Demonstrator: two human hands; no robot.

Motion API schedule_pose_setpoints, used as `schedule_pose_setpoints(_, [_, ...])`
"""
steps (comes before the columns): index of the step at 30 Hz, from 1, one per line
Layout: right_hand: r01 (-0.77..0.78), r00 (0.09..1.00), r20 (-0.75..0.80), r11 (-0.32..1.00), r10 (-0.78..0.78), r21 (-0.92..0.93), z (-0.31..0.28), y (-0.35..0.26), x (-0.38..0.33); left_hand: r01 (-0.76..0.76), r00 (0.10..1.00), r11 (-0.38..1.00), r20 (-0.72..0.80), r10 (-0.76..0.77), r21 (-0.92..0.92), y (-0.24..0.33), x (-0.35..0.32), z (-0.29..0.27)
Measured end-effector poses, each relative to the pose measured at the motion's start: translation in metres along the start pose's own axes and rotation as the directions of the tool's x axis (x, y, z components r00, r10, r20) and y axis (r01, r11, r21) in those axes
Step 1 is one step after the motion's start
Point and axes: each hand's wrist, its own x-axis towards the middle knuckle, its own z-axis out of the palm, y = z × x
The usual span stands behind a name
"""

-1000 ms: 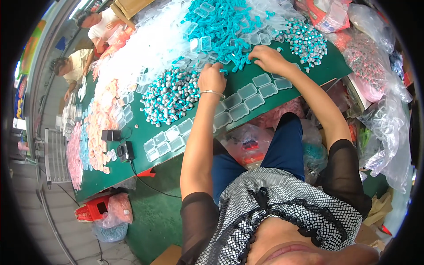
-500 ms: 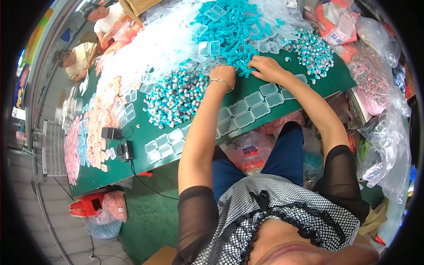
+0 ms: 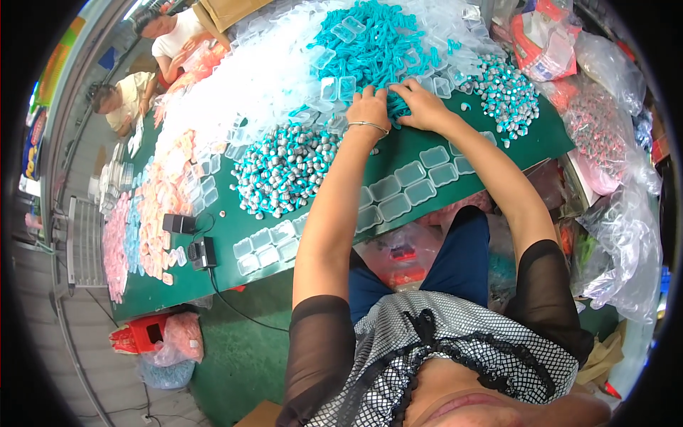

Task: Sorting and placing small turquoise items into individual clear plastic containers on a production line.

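Your left hand (image 3: 368, 108): at 12 o'clock, fingers curled into the blue pile (image 3: 370, 43).
Your right hand (image 3: 420, 103): just beside it, grabbing blue pieces too.

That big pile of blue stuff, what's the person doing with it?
A person sits at a green table. Both hands, the left hand and the right hand, reach into a heap of turquoise plastic pieces. Small clear plastic cases lie in rows nearer the person, beside a pile of silver-and-turquoise bits.
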Motion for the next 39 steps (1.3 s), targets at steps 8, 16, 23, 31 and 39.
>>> schedule_pose_setpoints(8, [0.113, 0.990, -0.065, 0.981, -0.125, -0.154, 0.017, 0.005, 0.006, 0.009, 0.995, 0.998, 0.102, -0.014, 0.057, -0.003, 0.013, 0.013])
schedule_pose_setpoints(16, [0.160, 0.962, -0.219, 0.987, -0.161, -0.026, 0.003, 0.017, 0.018, -0.011, 0.980, 0.957, -0.192, -0.046, -0.289, -0.002, 0.018, 0.008])
schedule_pose_setpoints(23, [0.050, 0.971, -0.237, 0.971, 0.006, 0.232, -0.020, -0.004, 0.018, 0.375, 0.858, 0.062, 0.321, -0.402, -0.925, 0.011, 0.012, -0.006])
schedule_pose_setpoints(31, [0.095, 0.989, -0.126, 0.987, -0.078, 0.131, -0.011, -0.030, 0.012, 0.141, 0.754, -0.466, 0.400, -0.521, -0.874, 0.040, 0.002, 0.027])
schedule_pose_setpoints(39, [0.049, 0.998, 0.026, 0.956, -0.059, 0.288, -0.036, -0.073, -0.002, -0.163, 0.764, -0.720, 0.376, -0.525, -0.675, 0.012, 0.012, 0.065])
